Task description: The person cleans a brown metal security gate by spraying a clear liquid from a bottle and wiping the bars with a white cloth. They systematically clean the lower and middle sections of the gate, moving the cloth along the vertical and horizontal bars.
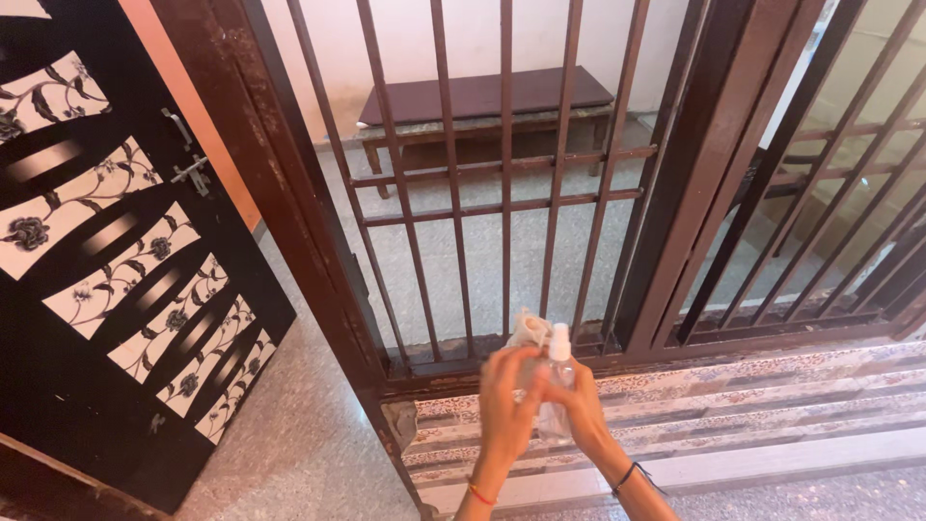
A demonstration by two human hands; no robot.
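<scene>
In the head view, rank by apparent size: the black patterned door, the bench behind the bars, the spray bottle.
1. Door, largest, though nearest the camera.
2. Bench, looks smaller, but it stands farther off.
3. Spray bottle, smallest, held between both hands.

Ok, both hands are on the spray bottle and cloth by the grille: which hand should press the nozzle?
Probably the right hand: it grips the clear spray bottle just below the white nozzle. The left hand seems busy with the pale cloth.

Spray bottle and cloth, both up in hand

Clear spray bottle with a white nozzle stands upright, low in front of the brown barred gate; pale crumpled cloth bunched just beside its top.
</scene>
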